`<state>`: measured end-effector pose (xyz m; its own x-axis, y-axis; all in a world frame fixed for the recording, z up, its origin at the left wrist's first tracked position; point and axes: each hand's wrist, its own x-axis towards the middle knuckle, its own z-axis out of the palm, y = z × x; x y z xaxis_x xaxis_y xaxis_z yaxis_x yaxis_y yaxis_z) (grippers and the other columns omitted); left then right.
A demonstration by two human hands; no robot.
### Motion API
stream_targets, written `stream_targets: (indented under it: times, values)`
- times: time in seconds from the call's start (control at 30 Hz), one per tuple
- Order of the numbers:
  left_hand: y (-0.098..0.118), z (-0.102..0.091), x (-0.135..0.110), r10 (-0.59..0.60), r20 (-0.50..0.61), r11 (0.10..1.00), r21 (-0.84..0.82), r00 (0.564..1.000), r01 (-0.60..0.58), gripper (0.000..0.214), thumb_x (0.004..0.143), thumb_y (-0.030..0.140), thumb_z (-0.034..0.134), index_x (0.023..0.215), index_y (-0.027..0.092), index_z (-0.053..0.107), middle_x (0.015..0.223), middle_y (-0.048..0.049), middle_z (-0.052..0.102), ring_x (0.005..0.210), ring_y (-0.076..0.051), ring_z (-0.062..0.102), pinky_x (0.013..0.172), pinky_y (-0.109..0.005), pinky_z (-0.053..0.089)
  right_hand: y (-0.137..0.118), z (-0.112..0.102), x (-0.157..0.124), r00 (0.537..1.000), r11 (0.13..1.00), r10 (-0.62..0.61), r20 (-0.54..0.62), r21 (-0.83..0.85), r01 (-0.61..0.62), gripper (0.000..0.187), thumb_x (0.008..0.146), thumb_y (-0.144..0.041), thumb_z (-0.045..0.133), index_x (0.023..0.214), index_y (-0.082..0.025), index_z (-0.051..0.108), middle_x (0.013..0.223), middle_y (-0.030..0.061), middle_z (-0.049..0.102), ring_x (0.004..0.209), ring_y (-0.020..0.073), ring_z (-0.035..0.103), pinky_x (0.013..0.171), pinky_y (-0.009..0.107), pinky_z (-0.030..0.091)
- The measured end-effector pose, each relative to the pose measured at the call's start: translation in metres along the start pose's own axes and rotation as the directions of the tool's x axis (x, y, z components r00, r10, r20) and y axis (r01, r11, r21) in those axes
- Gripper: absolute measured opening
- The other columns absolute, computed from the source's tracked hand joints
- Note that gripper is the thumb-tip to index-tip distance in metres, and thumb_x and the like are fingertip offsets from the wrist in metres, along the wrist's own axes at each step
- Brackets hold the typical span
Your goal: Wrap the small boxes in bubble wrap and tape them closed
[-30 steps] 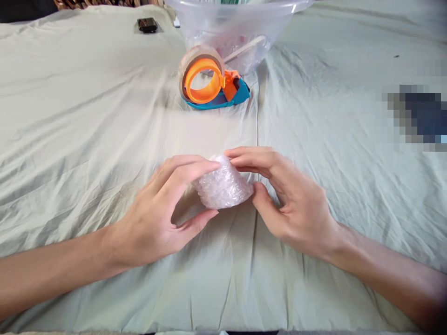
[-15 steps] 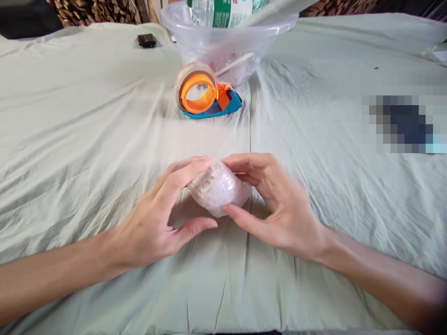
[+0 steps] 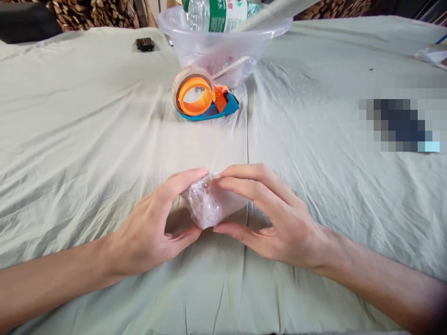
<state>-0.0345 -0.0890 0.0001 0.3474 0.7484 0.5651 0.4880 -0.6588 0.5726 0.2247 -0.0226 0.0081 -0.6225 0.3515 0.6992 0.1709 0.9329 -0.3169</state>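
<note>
Between my hands, over the near part of the cloth, is a small bundle of clear bubble wrap (image 3: pixel 209 204); what lies inside it cannot be made out. My left hand (image 3: pixel 153 223) grips its left end, fingers on the top and thumb at the lower edge. Curved around the right side, my right hand (image 3: pixel 275 214) has its fingertips on the top of the wrap and its thumb at the bottom edge. Beyond the bundle stands a tape dispenser (image 3: pixel 220 104) with an orange hub, a blue base and a roll of clear tape.
Behind the dispenser sits a clear plastic basin (image 3: pixel 223 44) with a green-labelled bottle (image 3: pixel 223 16) in it. A small black object (image 3: pixel 145 44) lies left of the basin. On the right is a blurred-out dark patch (image 3: pixel 401 123). A wrinkled pale green cloth (image 3: pixel 87 139) covers the table.
The bubble-wrap bundle has been turned, showing a crumpled end, and sits slightly lower. My left thumb has come in against it, and my right fingers have shifted over its top.
</note>
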Motion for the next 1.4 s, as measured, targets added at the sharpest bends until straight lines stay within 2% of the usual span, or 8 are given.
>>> stream_targets:
  times: [0.23,0.4,0.57,0.7,0.9,1.1,1.27,1.4]
  values:
    - [0.002,-0.002,0.004,0.129,0.004,0.991,0.046,0.992,-0.129,0.092,0.095,-0.013,0.07,0.175,0.024,0.044,0.165,-0.0104,0.064,0.165,-0.017,0.054,0.143,-0.031,0.045,-0.007,-0.002,0.0,0.998,1.0,-0.012,-0.058,-0.018,0.011,0.011,0.107,-0.014,0.08,0.11,-0.017,0.07,0.132,0.0103,0.077,0.119,0.0175,0.076,0.11,0.032,0.065]
    - [0.001,-0.003,0.004,0.144,0.013,0.989,-0.029,0.989,-0.144,0.089,0.098,-0.012,0.069,0.176,0.024,0.044,0.168,-0.0101,0.062,0.167,-0.014,0.051,0.142,-0.028,0.044,-0.007,-0.002,0.0,0.998,1.0,0.006,-0.057,-0.003,-0.006,0.03,0.108,-0.014,0.079,0.136,-0.012,0.069,0.134,0.0121,0.075,0.132,0.0166,0.072,0.119,0.028,0.06]
    - [0.001,-0.004,0.006,0.2,0.042,0.979,0.025,0.979,-0.202,0.094,0.096,-0.017,0.065,0.177,0.025,0.044,0.168,-0.0094,0.064,0.169,-0.014,0.05,0.144,-0.032,0.042,-0.004,-0.001,-0.001,0.999,1.0,0.015,-0.044,0.02,-0.014,0.018,0.108,-0.013,0.078,0.123,-0.016,0.069,0.127,0.0088,0.073,0.12,0.0153,0.073,0.112,0.029,0.064]
    - [0.002,-0.004,0.007,0.174,0.05,0.984,0.028,0.984,-0.175,0.094,0.098,-0.016,0.063,0.178,0.03,0.043,0.171,-0.0081,0.063,0.169,-0.017,0.05,0.144,-0.037,0.045,-0.004,-0.001,0.0,0.999,0.999,-0.002,-0.047,0.036,0.003,0.024,0.111,-0.02,0.076,0.133,-0.018,0.066,0.129,0.0098,0.074,0.124,0.0179,0.074,0.11,0.033,0.066]
    - [0.002,-0.002,0.008,0.234,0.072,0.971,0.024,0.969,-0.237,0.094,0.096,-0.018,0.065,0.179,0.022,0.041,0.168,-0.0125,0.065,0.169,-0.015,0.05,0.143,-0.032,0.044,-0.004,-0.005,0.0,0.999,0.996,0.037,-0.022,0.079,-0.035,0.016,0.113,-0.009,0.067,0.125,-0.018,0.066,0.118,0.0068,0.074,0.115,0.0148,0.073,0.103,0.028,0.067]
    - [0.006,-0.001,0.005,0.223,0.065,0.971,0.07,0.973,-0.227,0.099,0.094,-0.024,0.06,0.179,0.023,0.041,0.165,-0.0106,0.068,0.168,-0.015,0.052,0.142,-0.03,0.044,0.002,-0.003,-0.002,0.998,0.986,0.062,-0.019,0.158,-0.059,0.019,0.11,-0.003,0.067,0.121,-0.018,0.065,0.112,0.005,0.074,0.107,0.0143,0.072,0.096,0.027,0.066]
    - [0.006,-0.002,0.0,0.132,0.038,0.984,0.112,0.991,-0.135,0.106,0.091,-0.023,0.066,0.179,0.033,0.041,0.18,-0.0034,0.052,0.172,-0.018,0.045,0.144,-0.031,0.041,0.004,-0.002,-0.002,0.997,0.978,0.061,-0.037,0.203,-0.052,0.025,0.107,-0.002,0.07,0.125,-0.019,0.065,0.114,0.0045,0.073,0.106,0.0138,0.072,0.094,0.026,0.065]
    - [0.005,-0.001,-0.002,0.116,0.067,0.988,0.091,0.991,-0.122,0.104,0.094,-0.022,0.064,0.181,0.027,0.036,0.183,-0.0074,0.048,0.175,-0.02,0.039,0.146,-0.034,0.038,0.003,-0.003,-0.004,0.998,0.989,0.065,0.004,0.136,-0.065,0.023,0.111,-0.006,0.068,0.13,-0.019,0.066,0.121,0.0063,0.069,0.102,0.012,0.07,0.092,0.025,0.065]
